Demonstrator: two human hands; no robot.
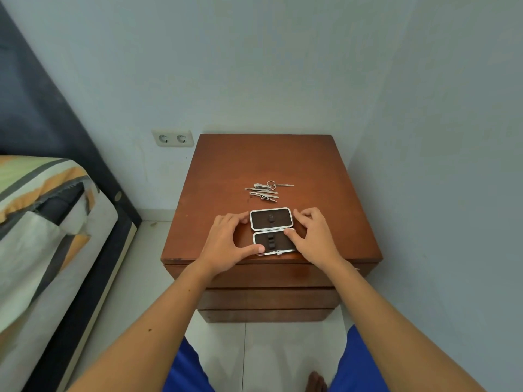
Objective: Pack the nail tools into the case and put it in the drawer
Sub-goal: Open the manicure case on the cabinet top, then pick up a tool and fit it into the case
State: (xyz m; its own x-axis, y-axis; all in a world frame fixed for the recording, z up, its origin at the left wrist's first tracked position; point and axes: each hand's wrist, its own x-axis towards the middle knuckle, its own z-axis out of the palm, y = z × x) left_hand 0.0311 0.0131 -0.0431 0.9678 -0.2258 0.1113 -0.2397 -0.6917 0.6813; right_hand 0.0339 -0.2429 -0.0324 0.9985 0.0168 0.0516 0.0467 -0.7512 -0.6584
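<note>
A small case lies open flat near the front edge of a brown wooden nightstand. Both halves show dark lining with small elastic loops and a silver rim. My left hand rests at its left side, thumb on the near half's corner. My right hand touches the right side, fingertips on the hinge area. A heap of silver nail tools, with scissors, clippers and files, lies behind the case, apart from both hands.
Closed drawer fronts are stacked under the nightstand top. A bed with a striped cover stands to the left, with a double wall socket beside it. Walls close in behind and to the right. My knees in blue shorts are below.
</note>
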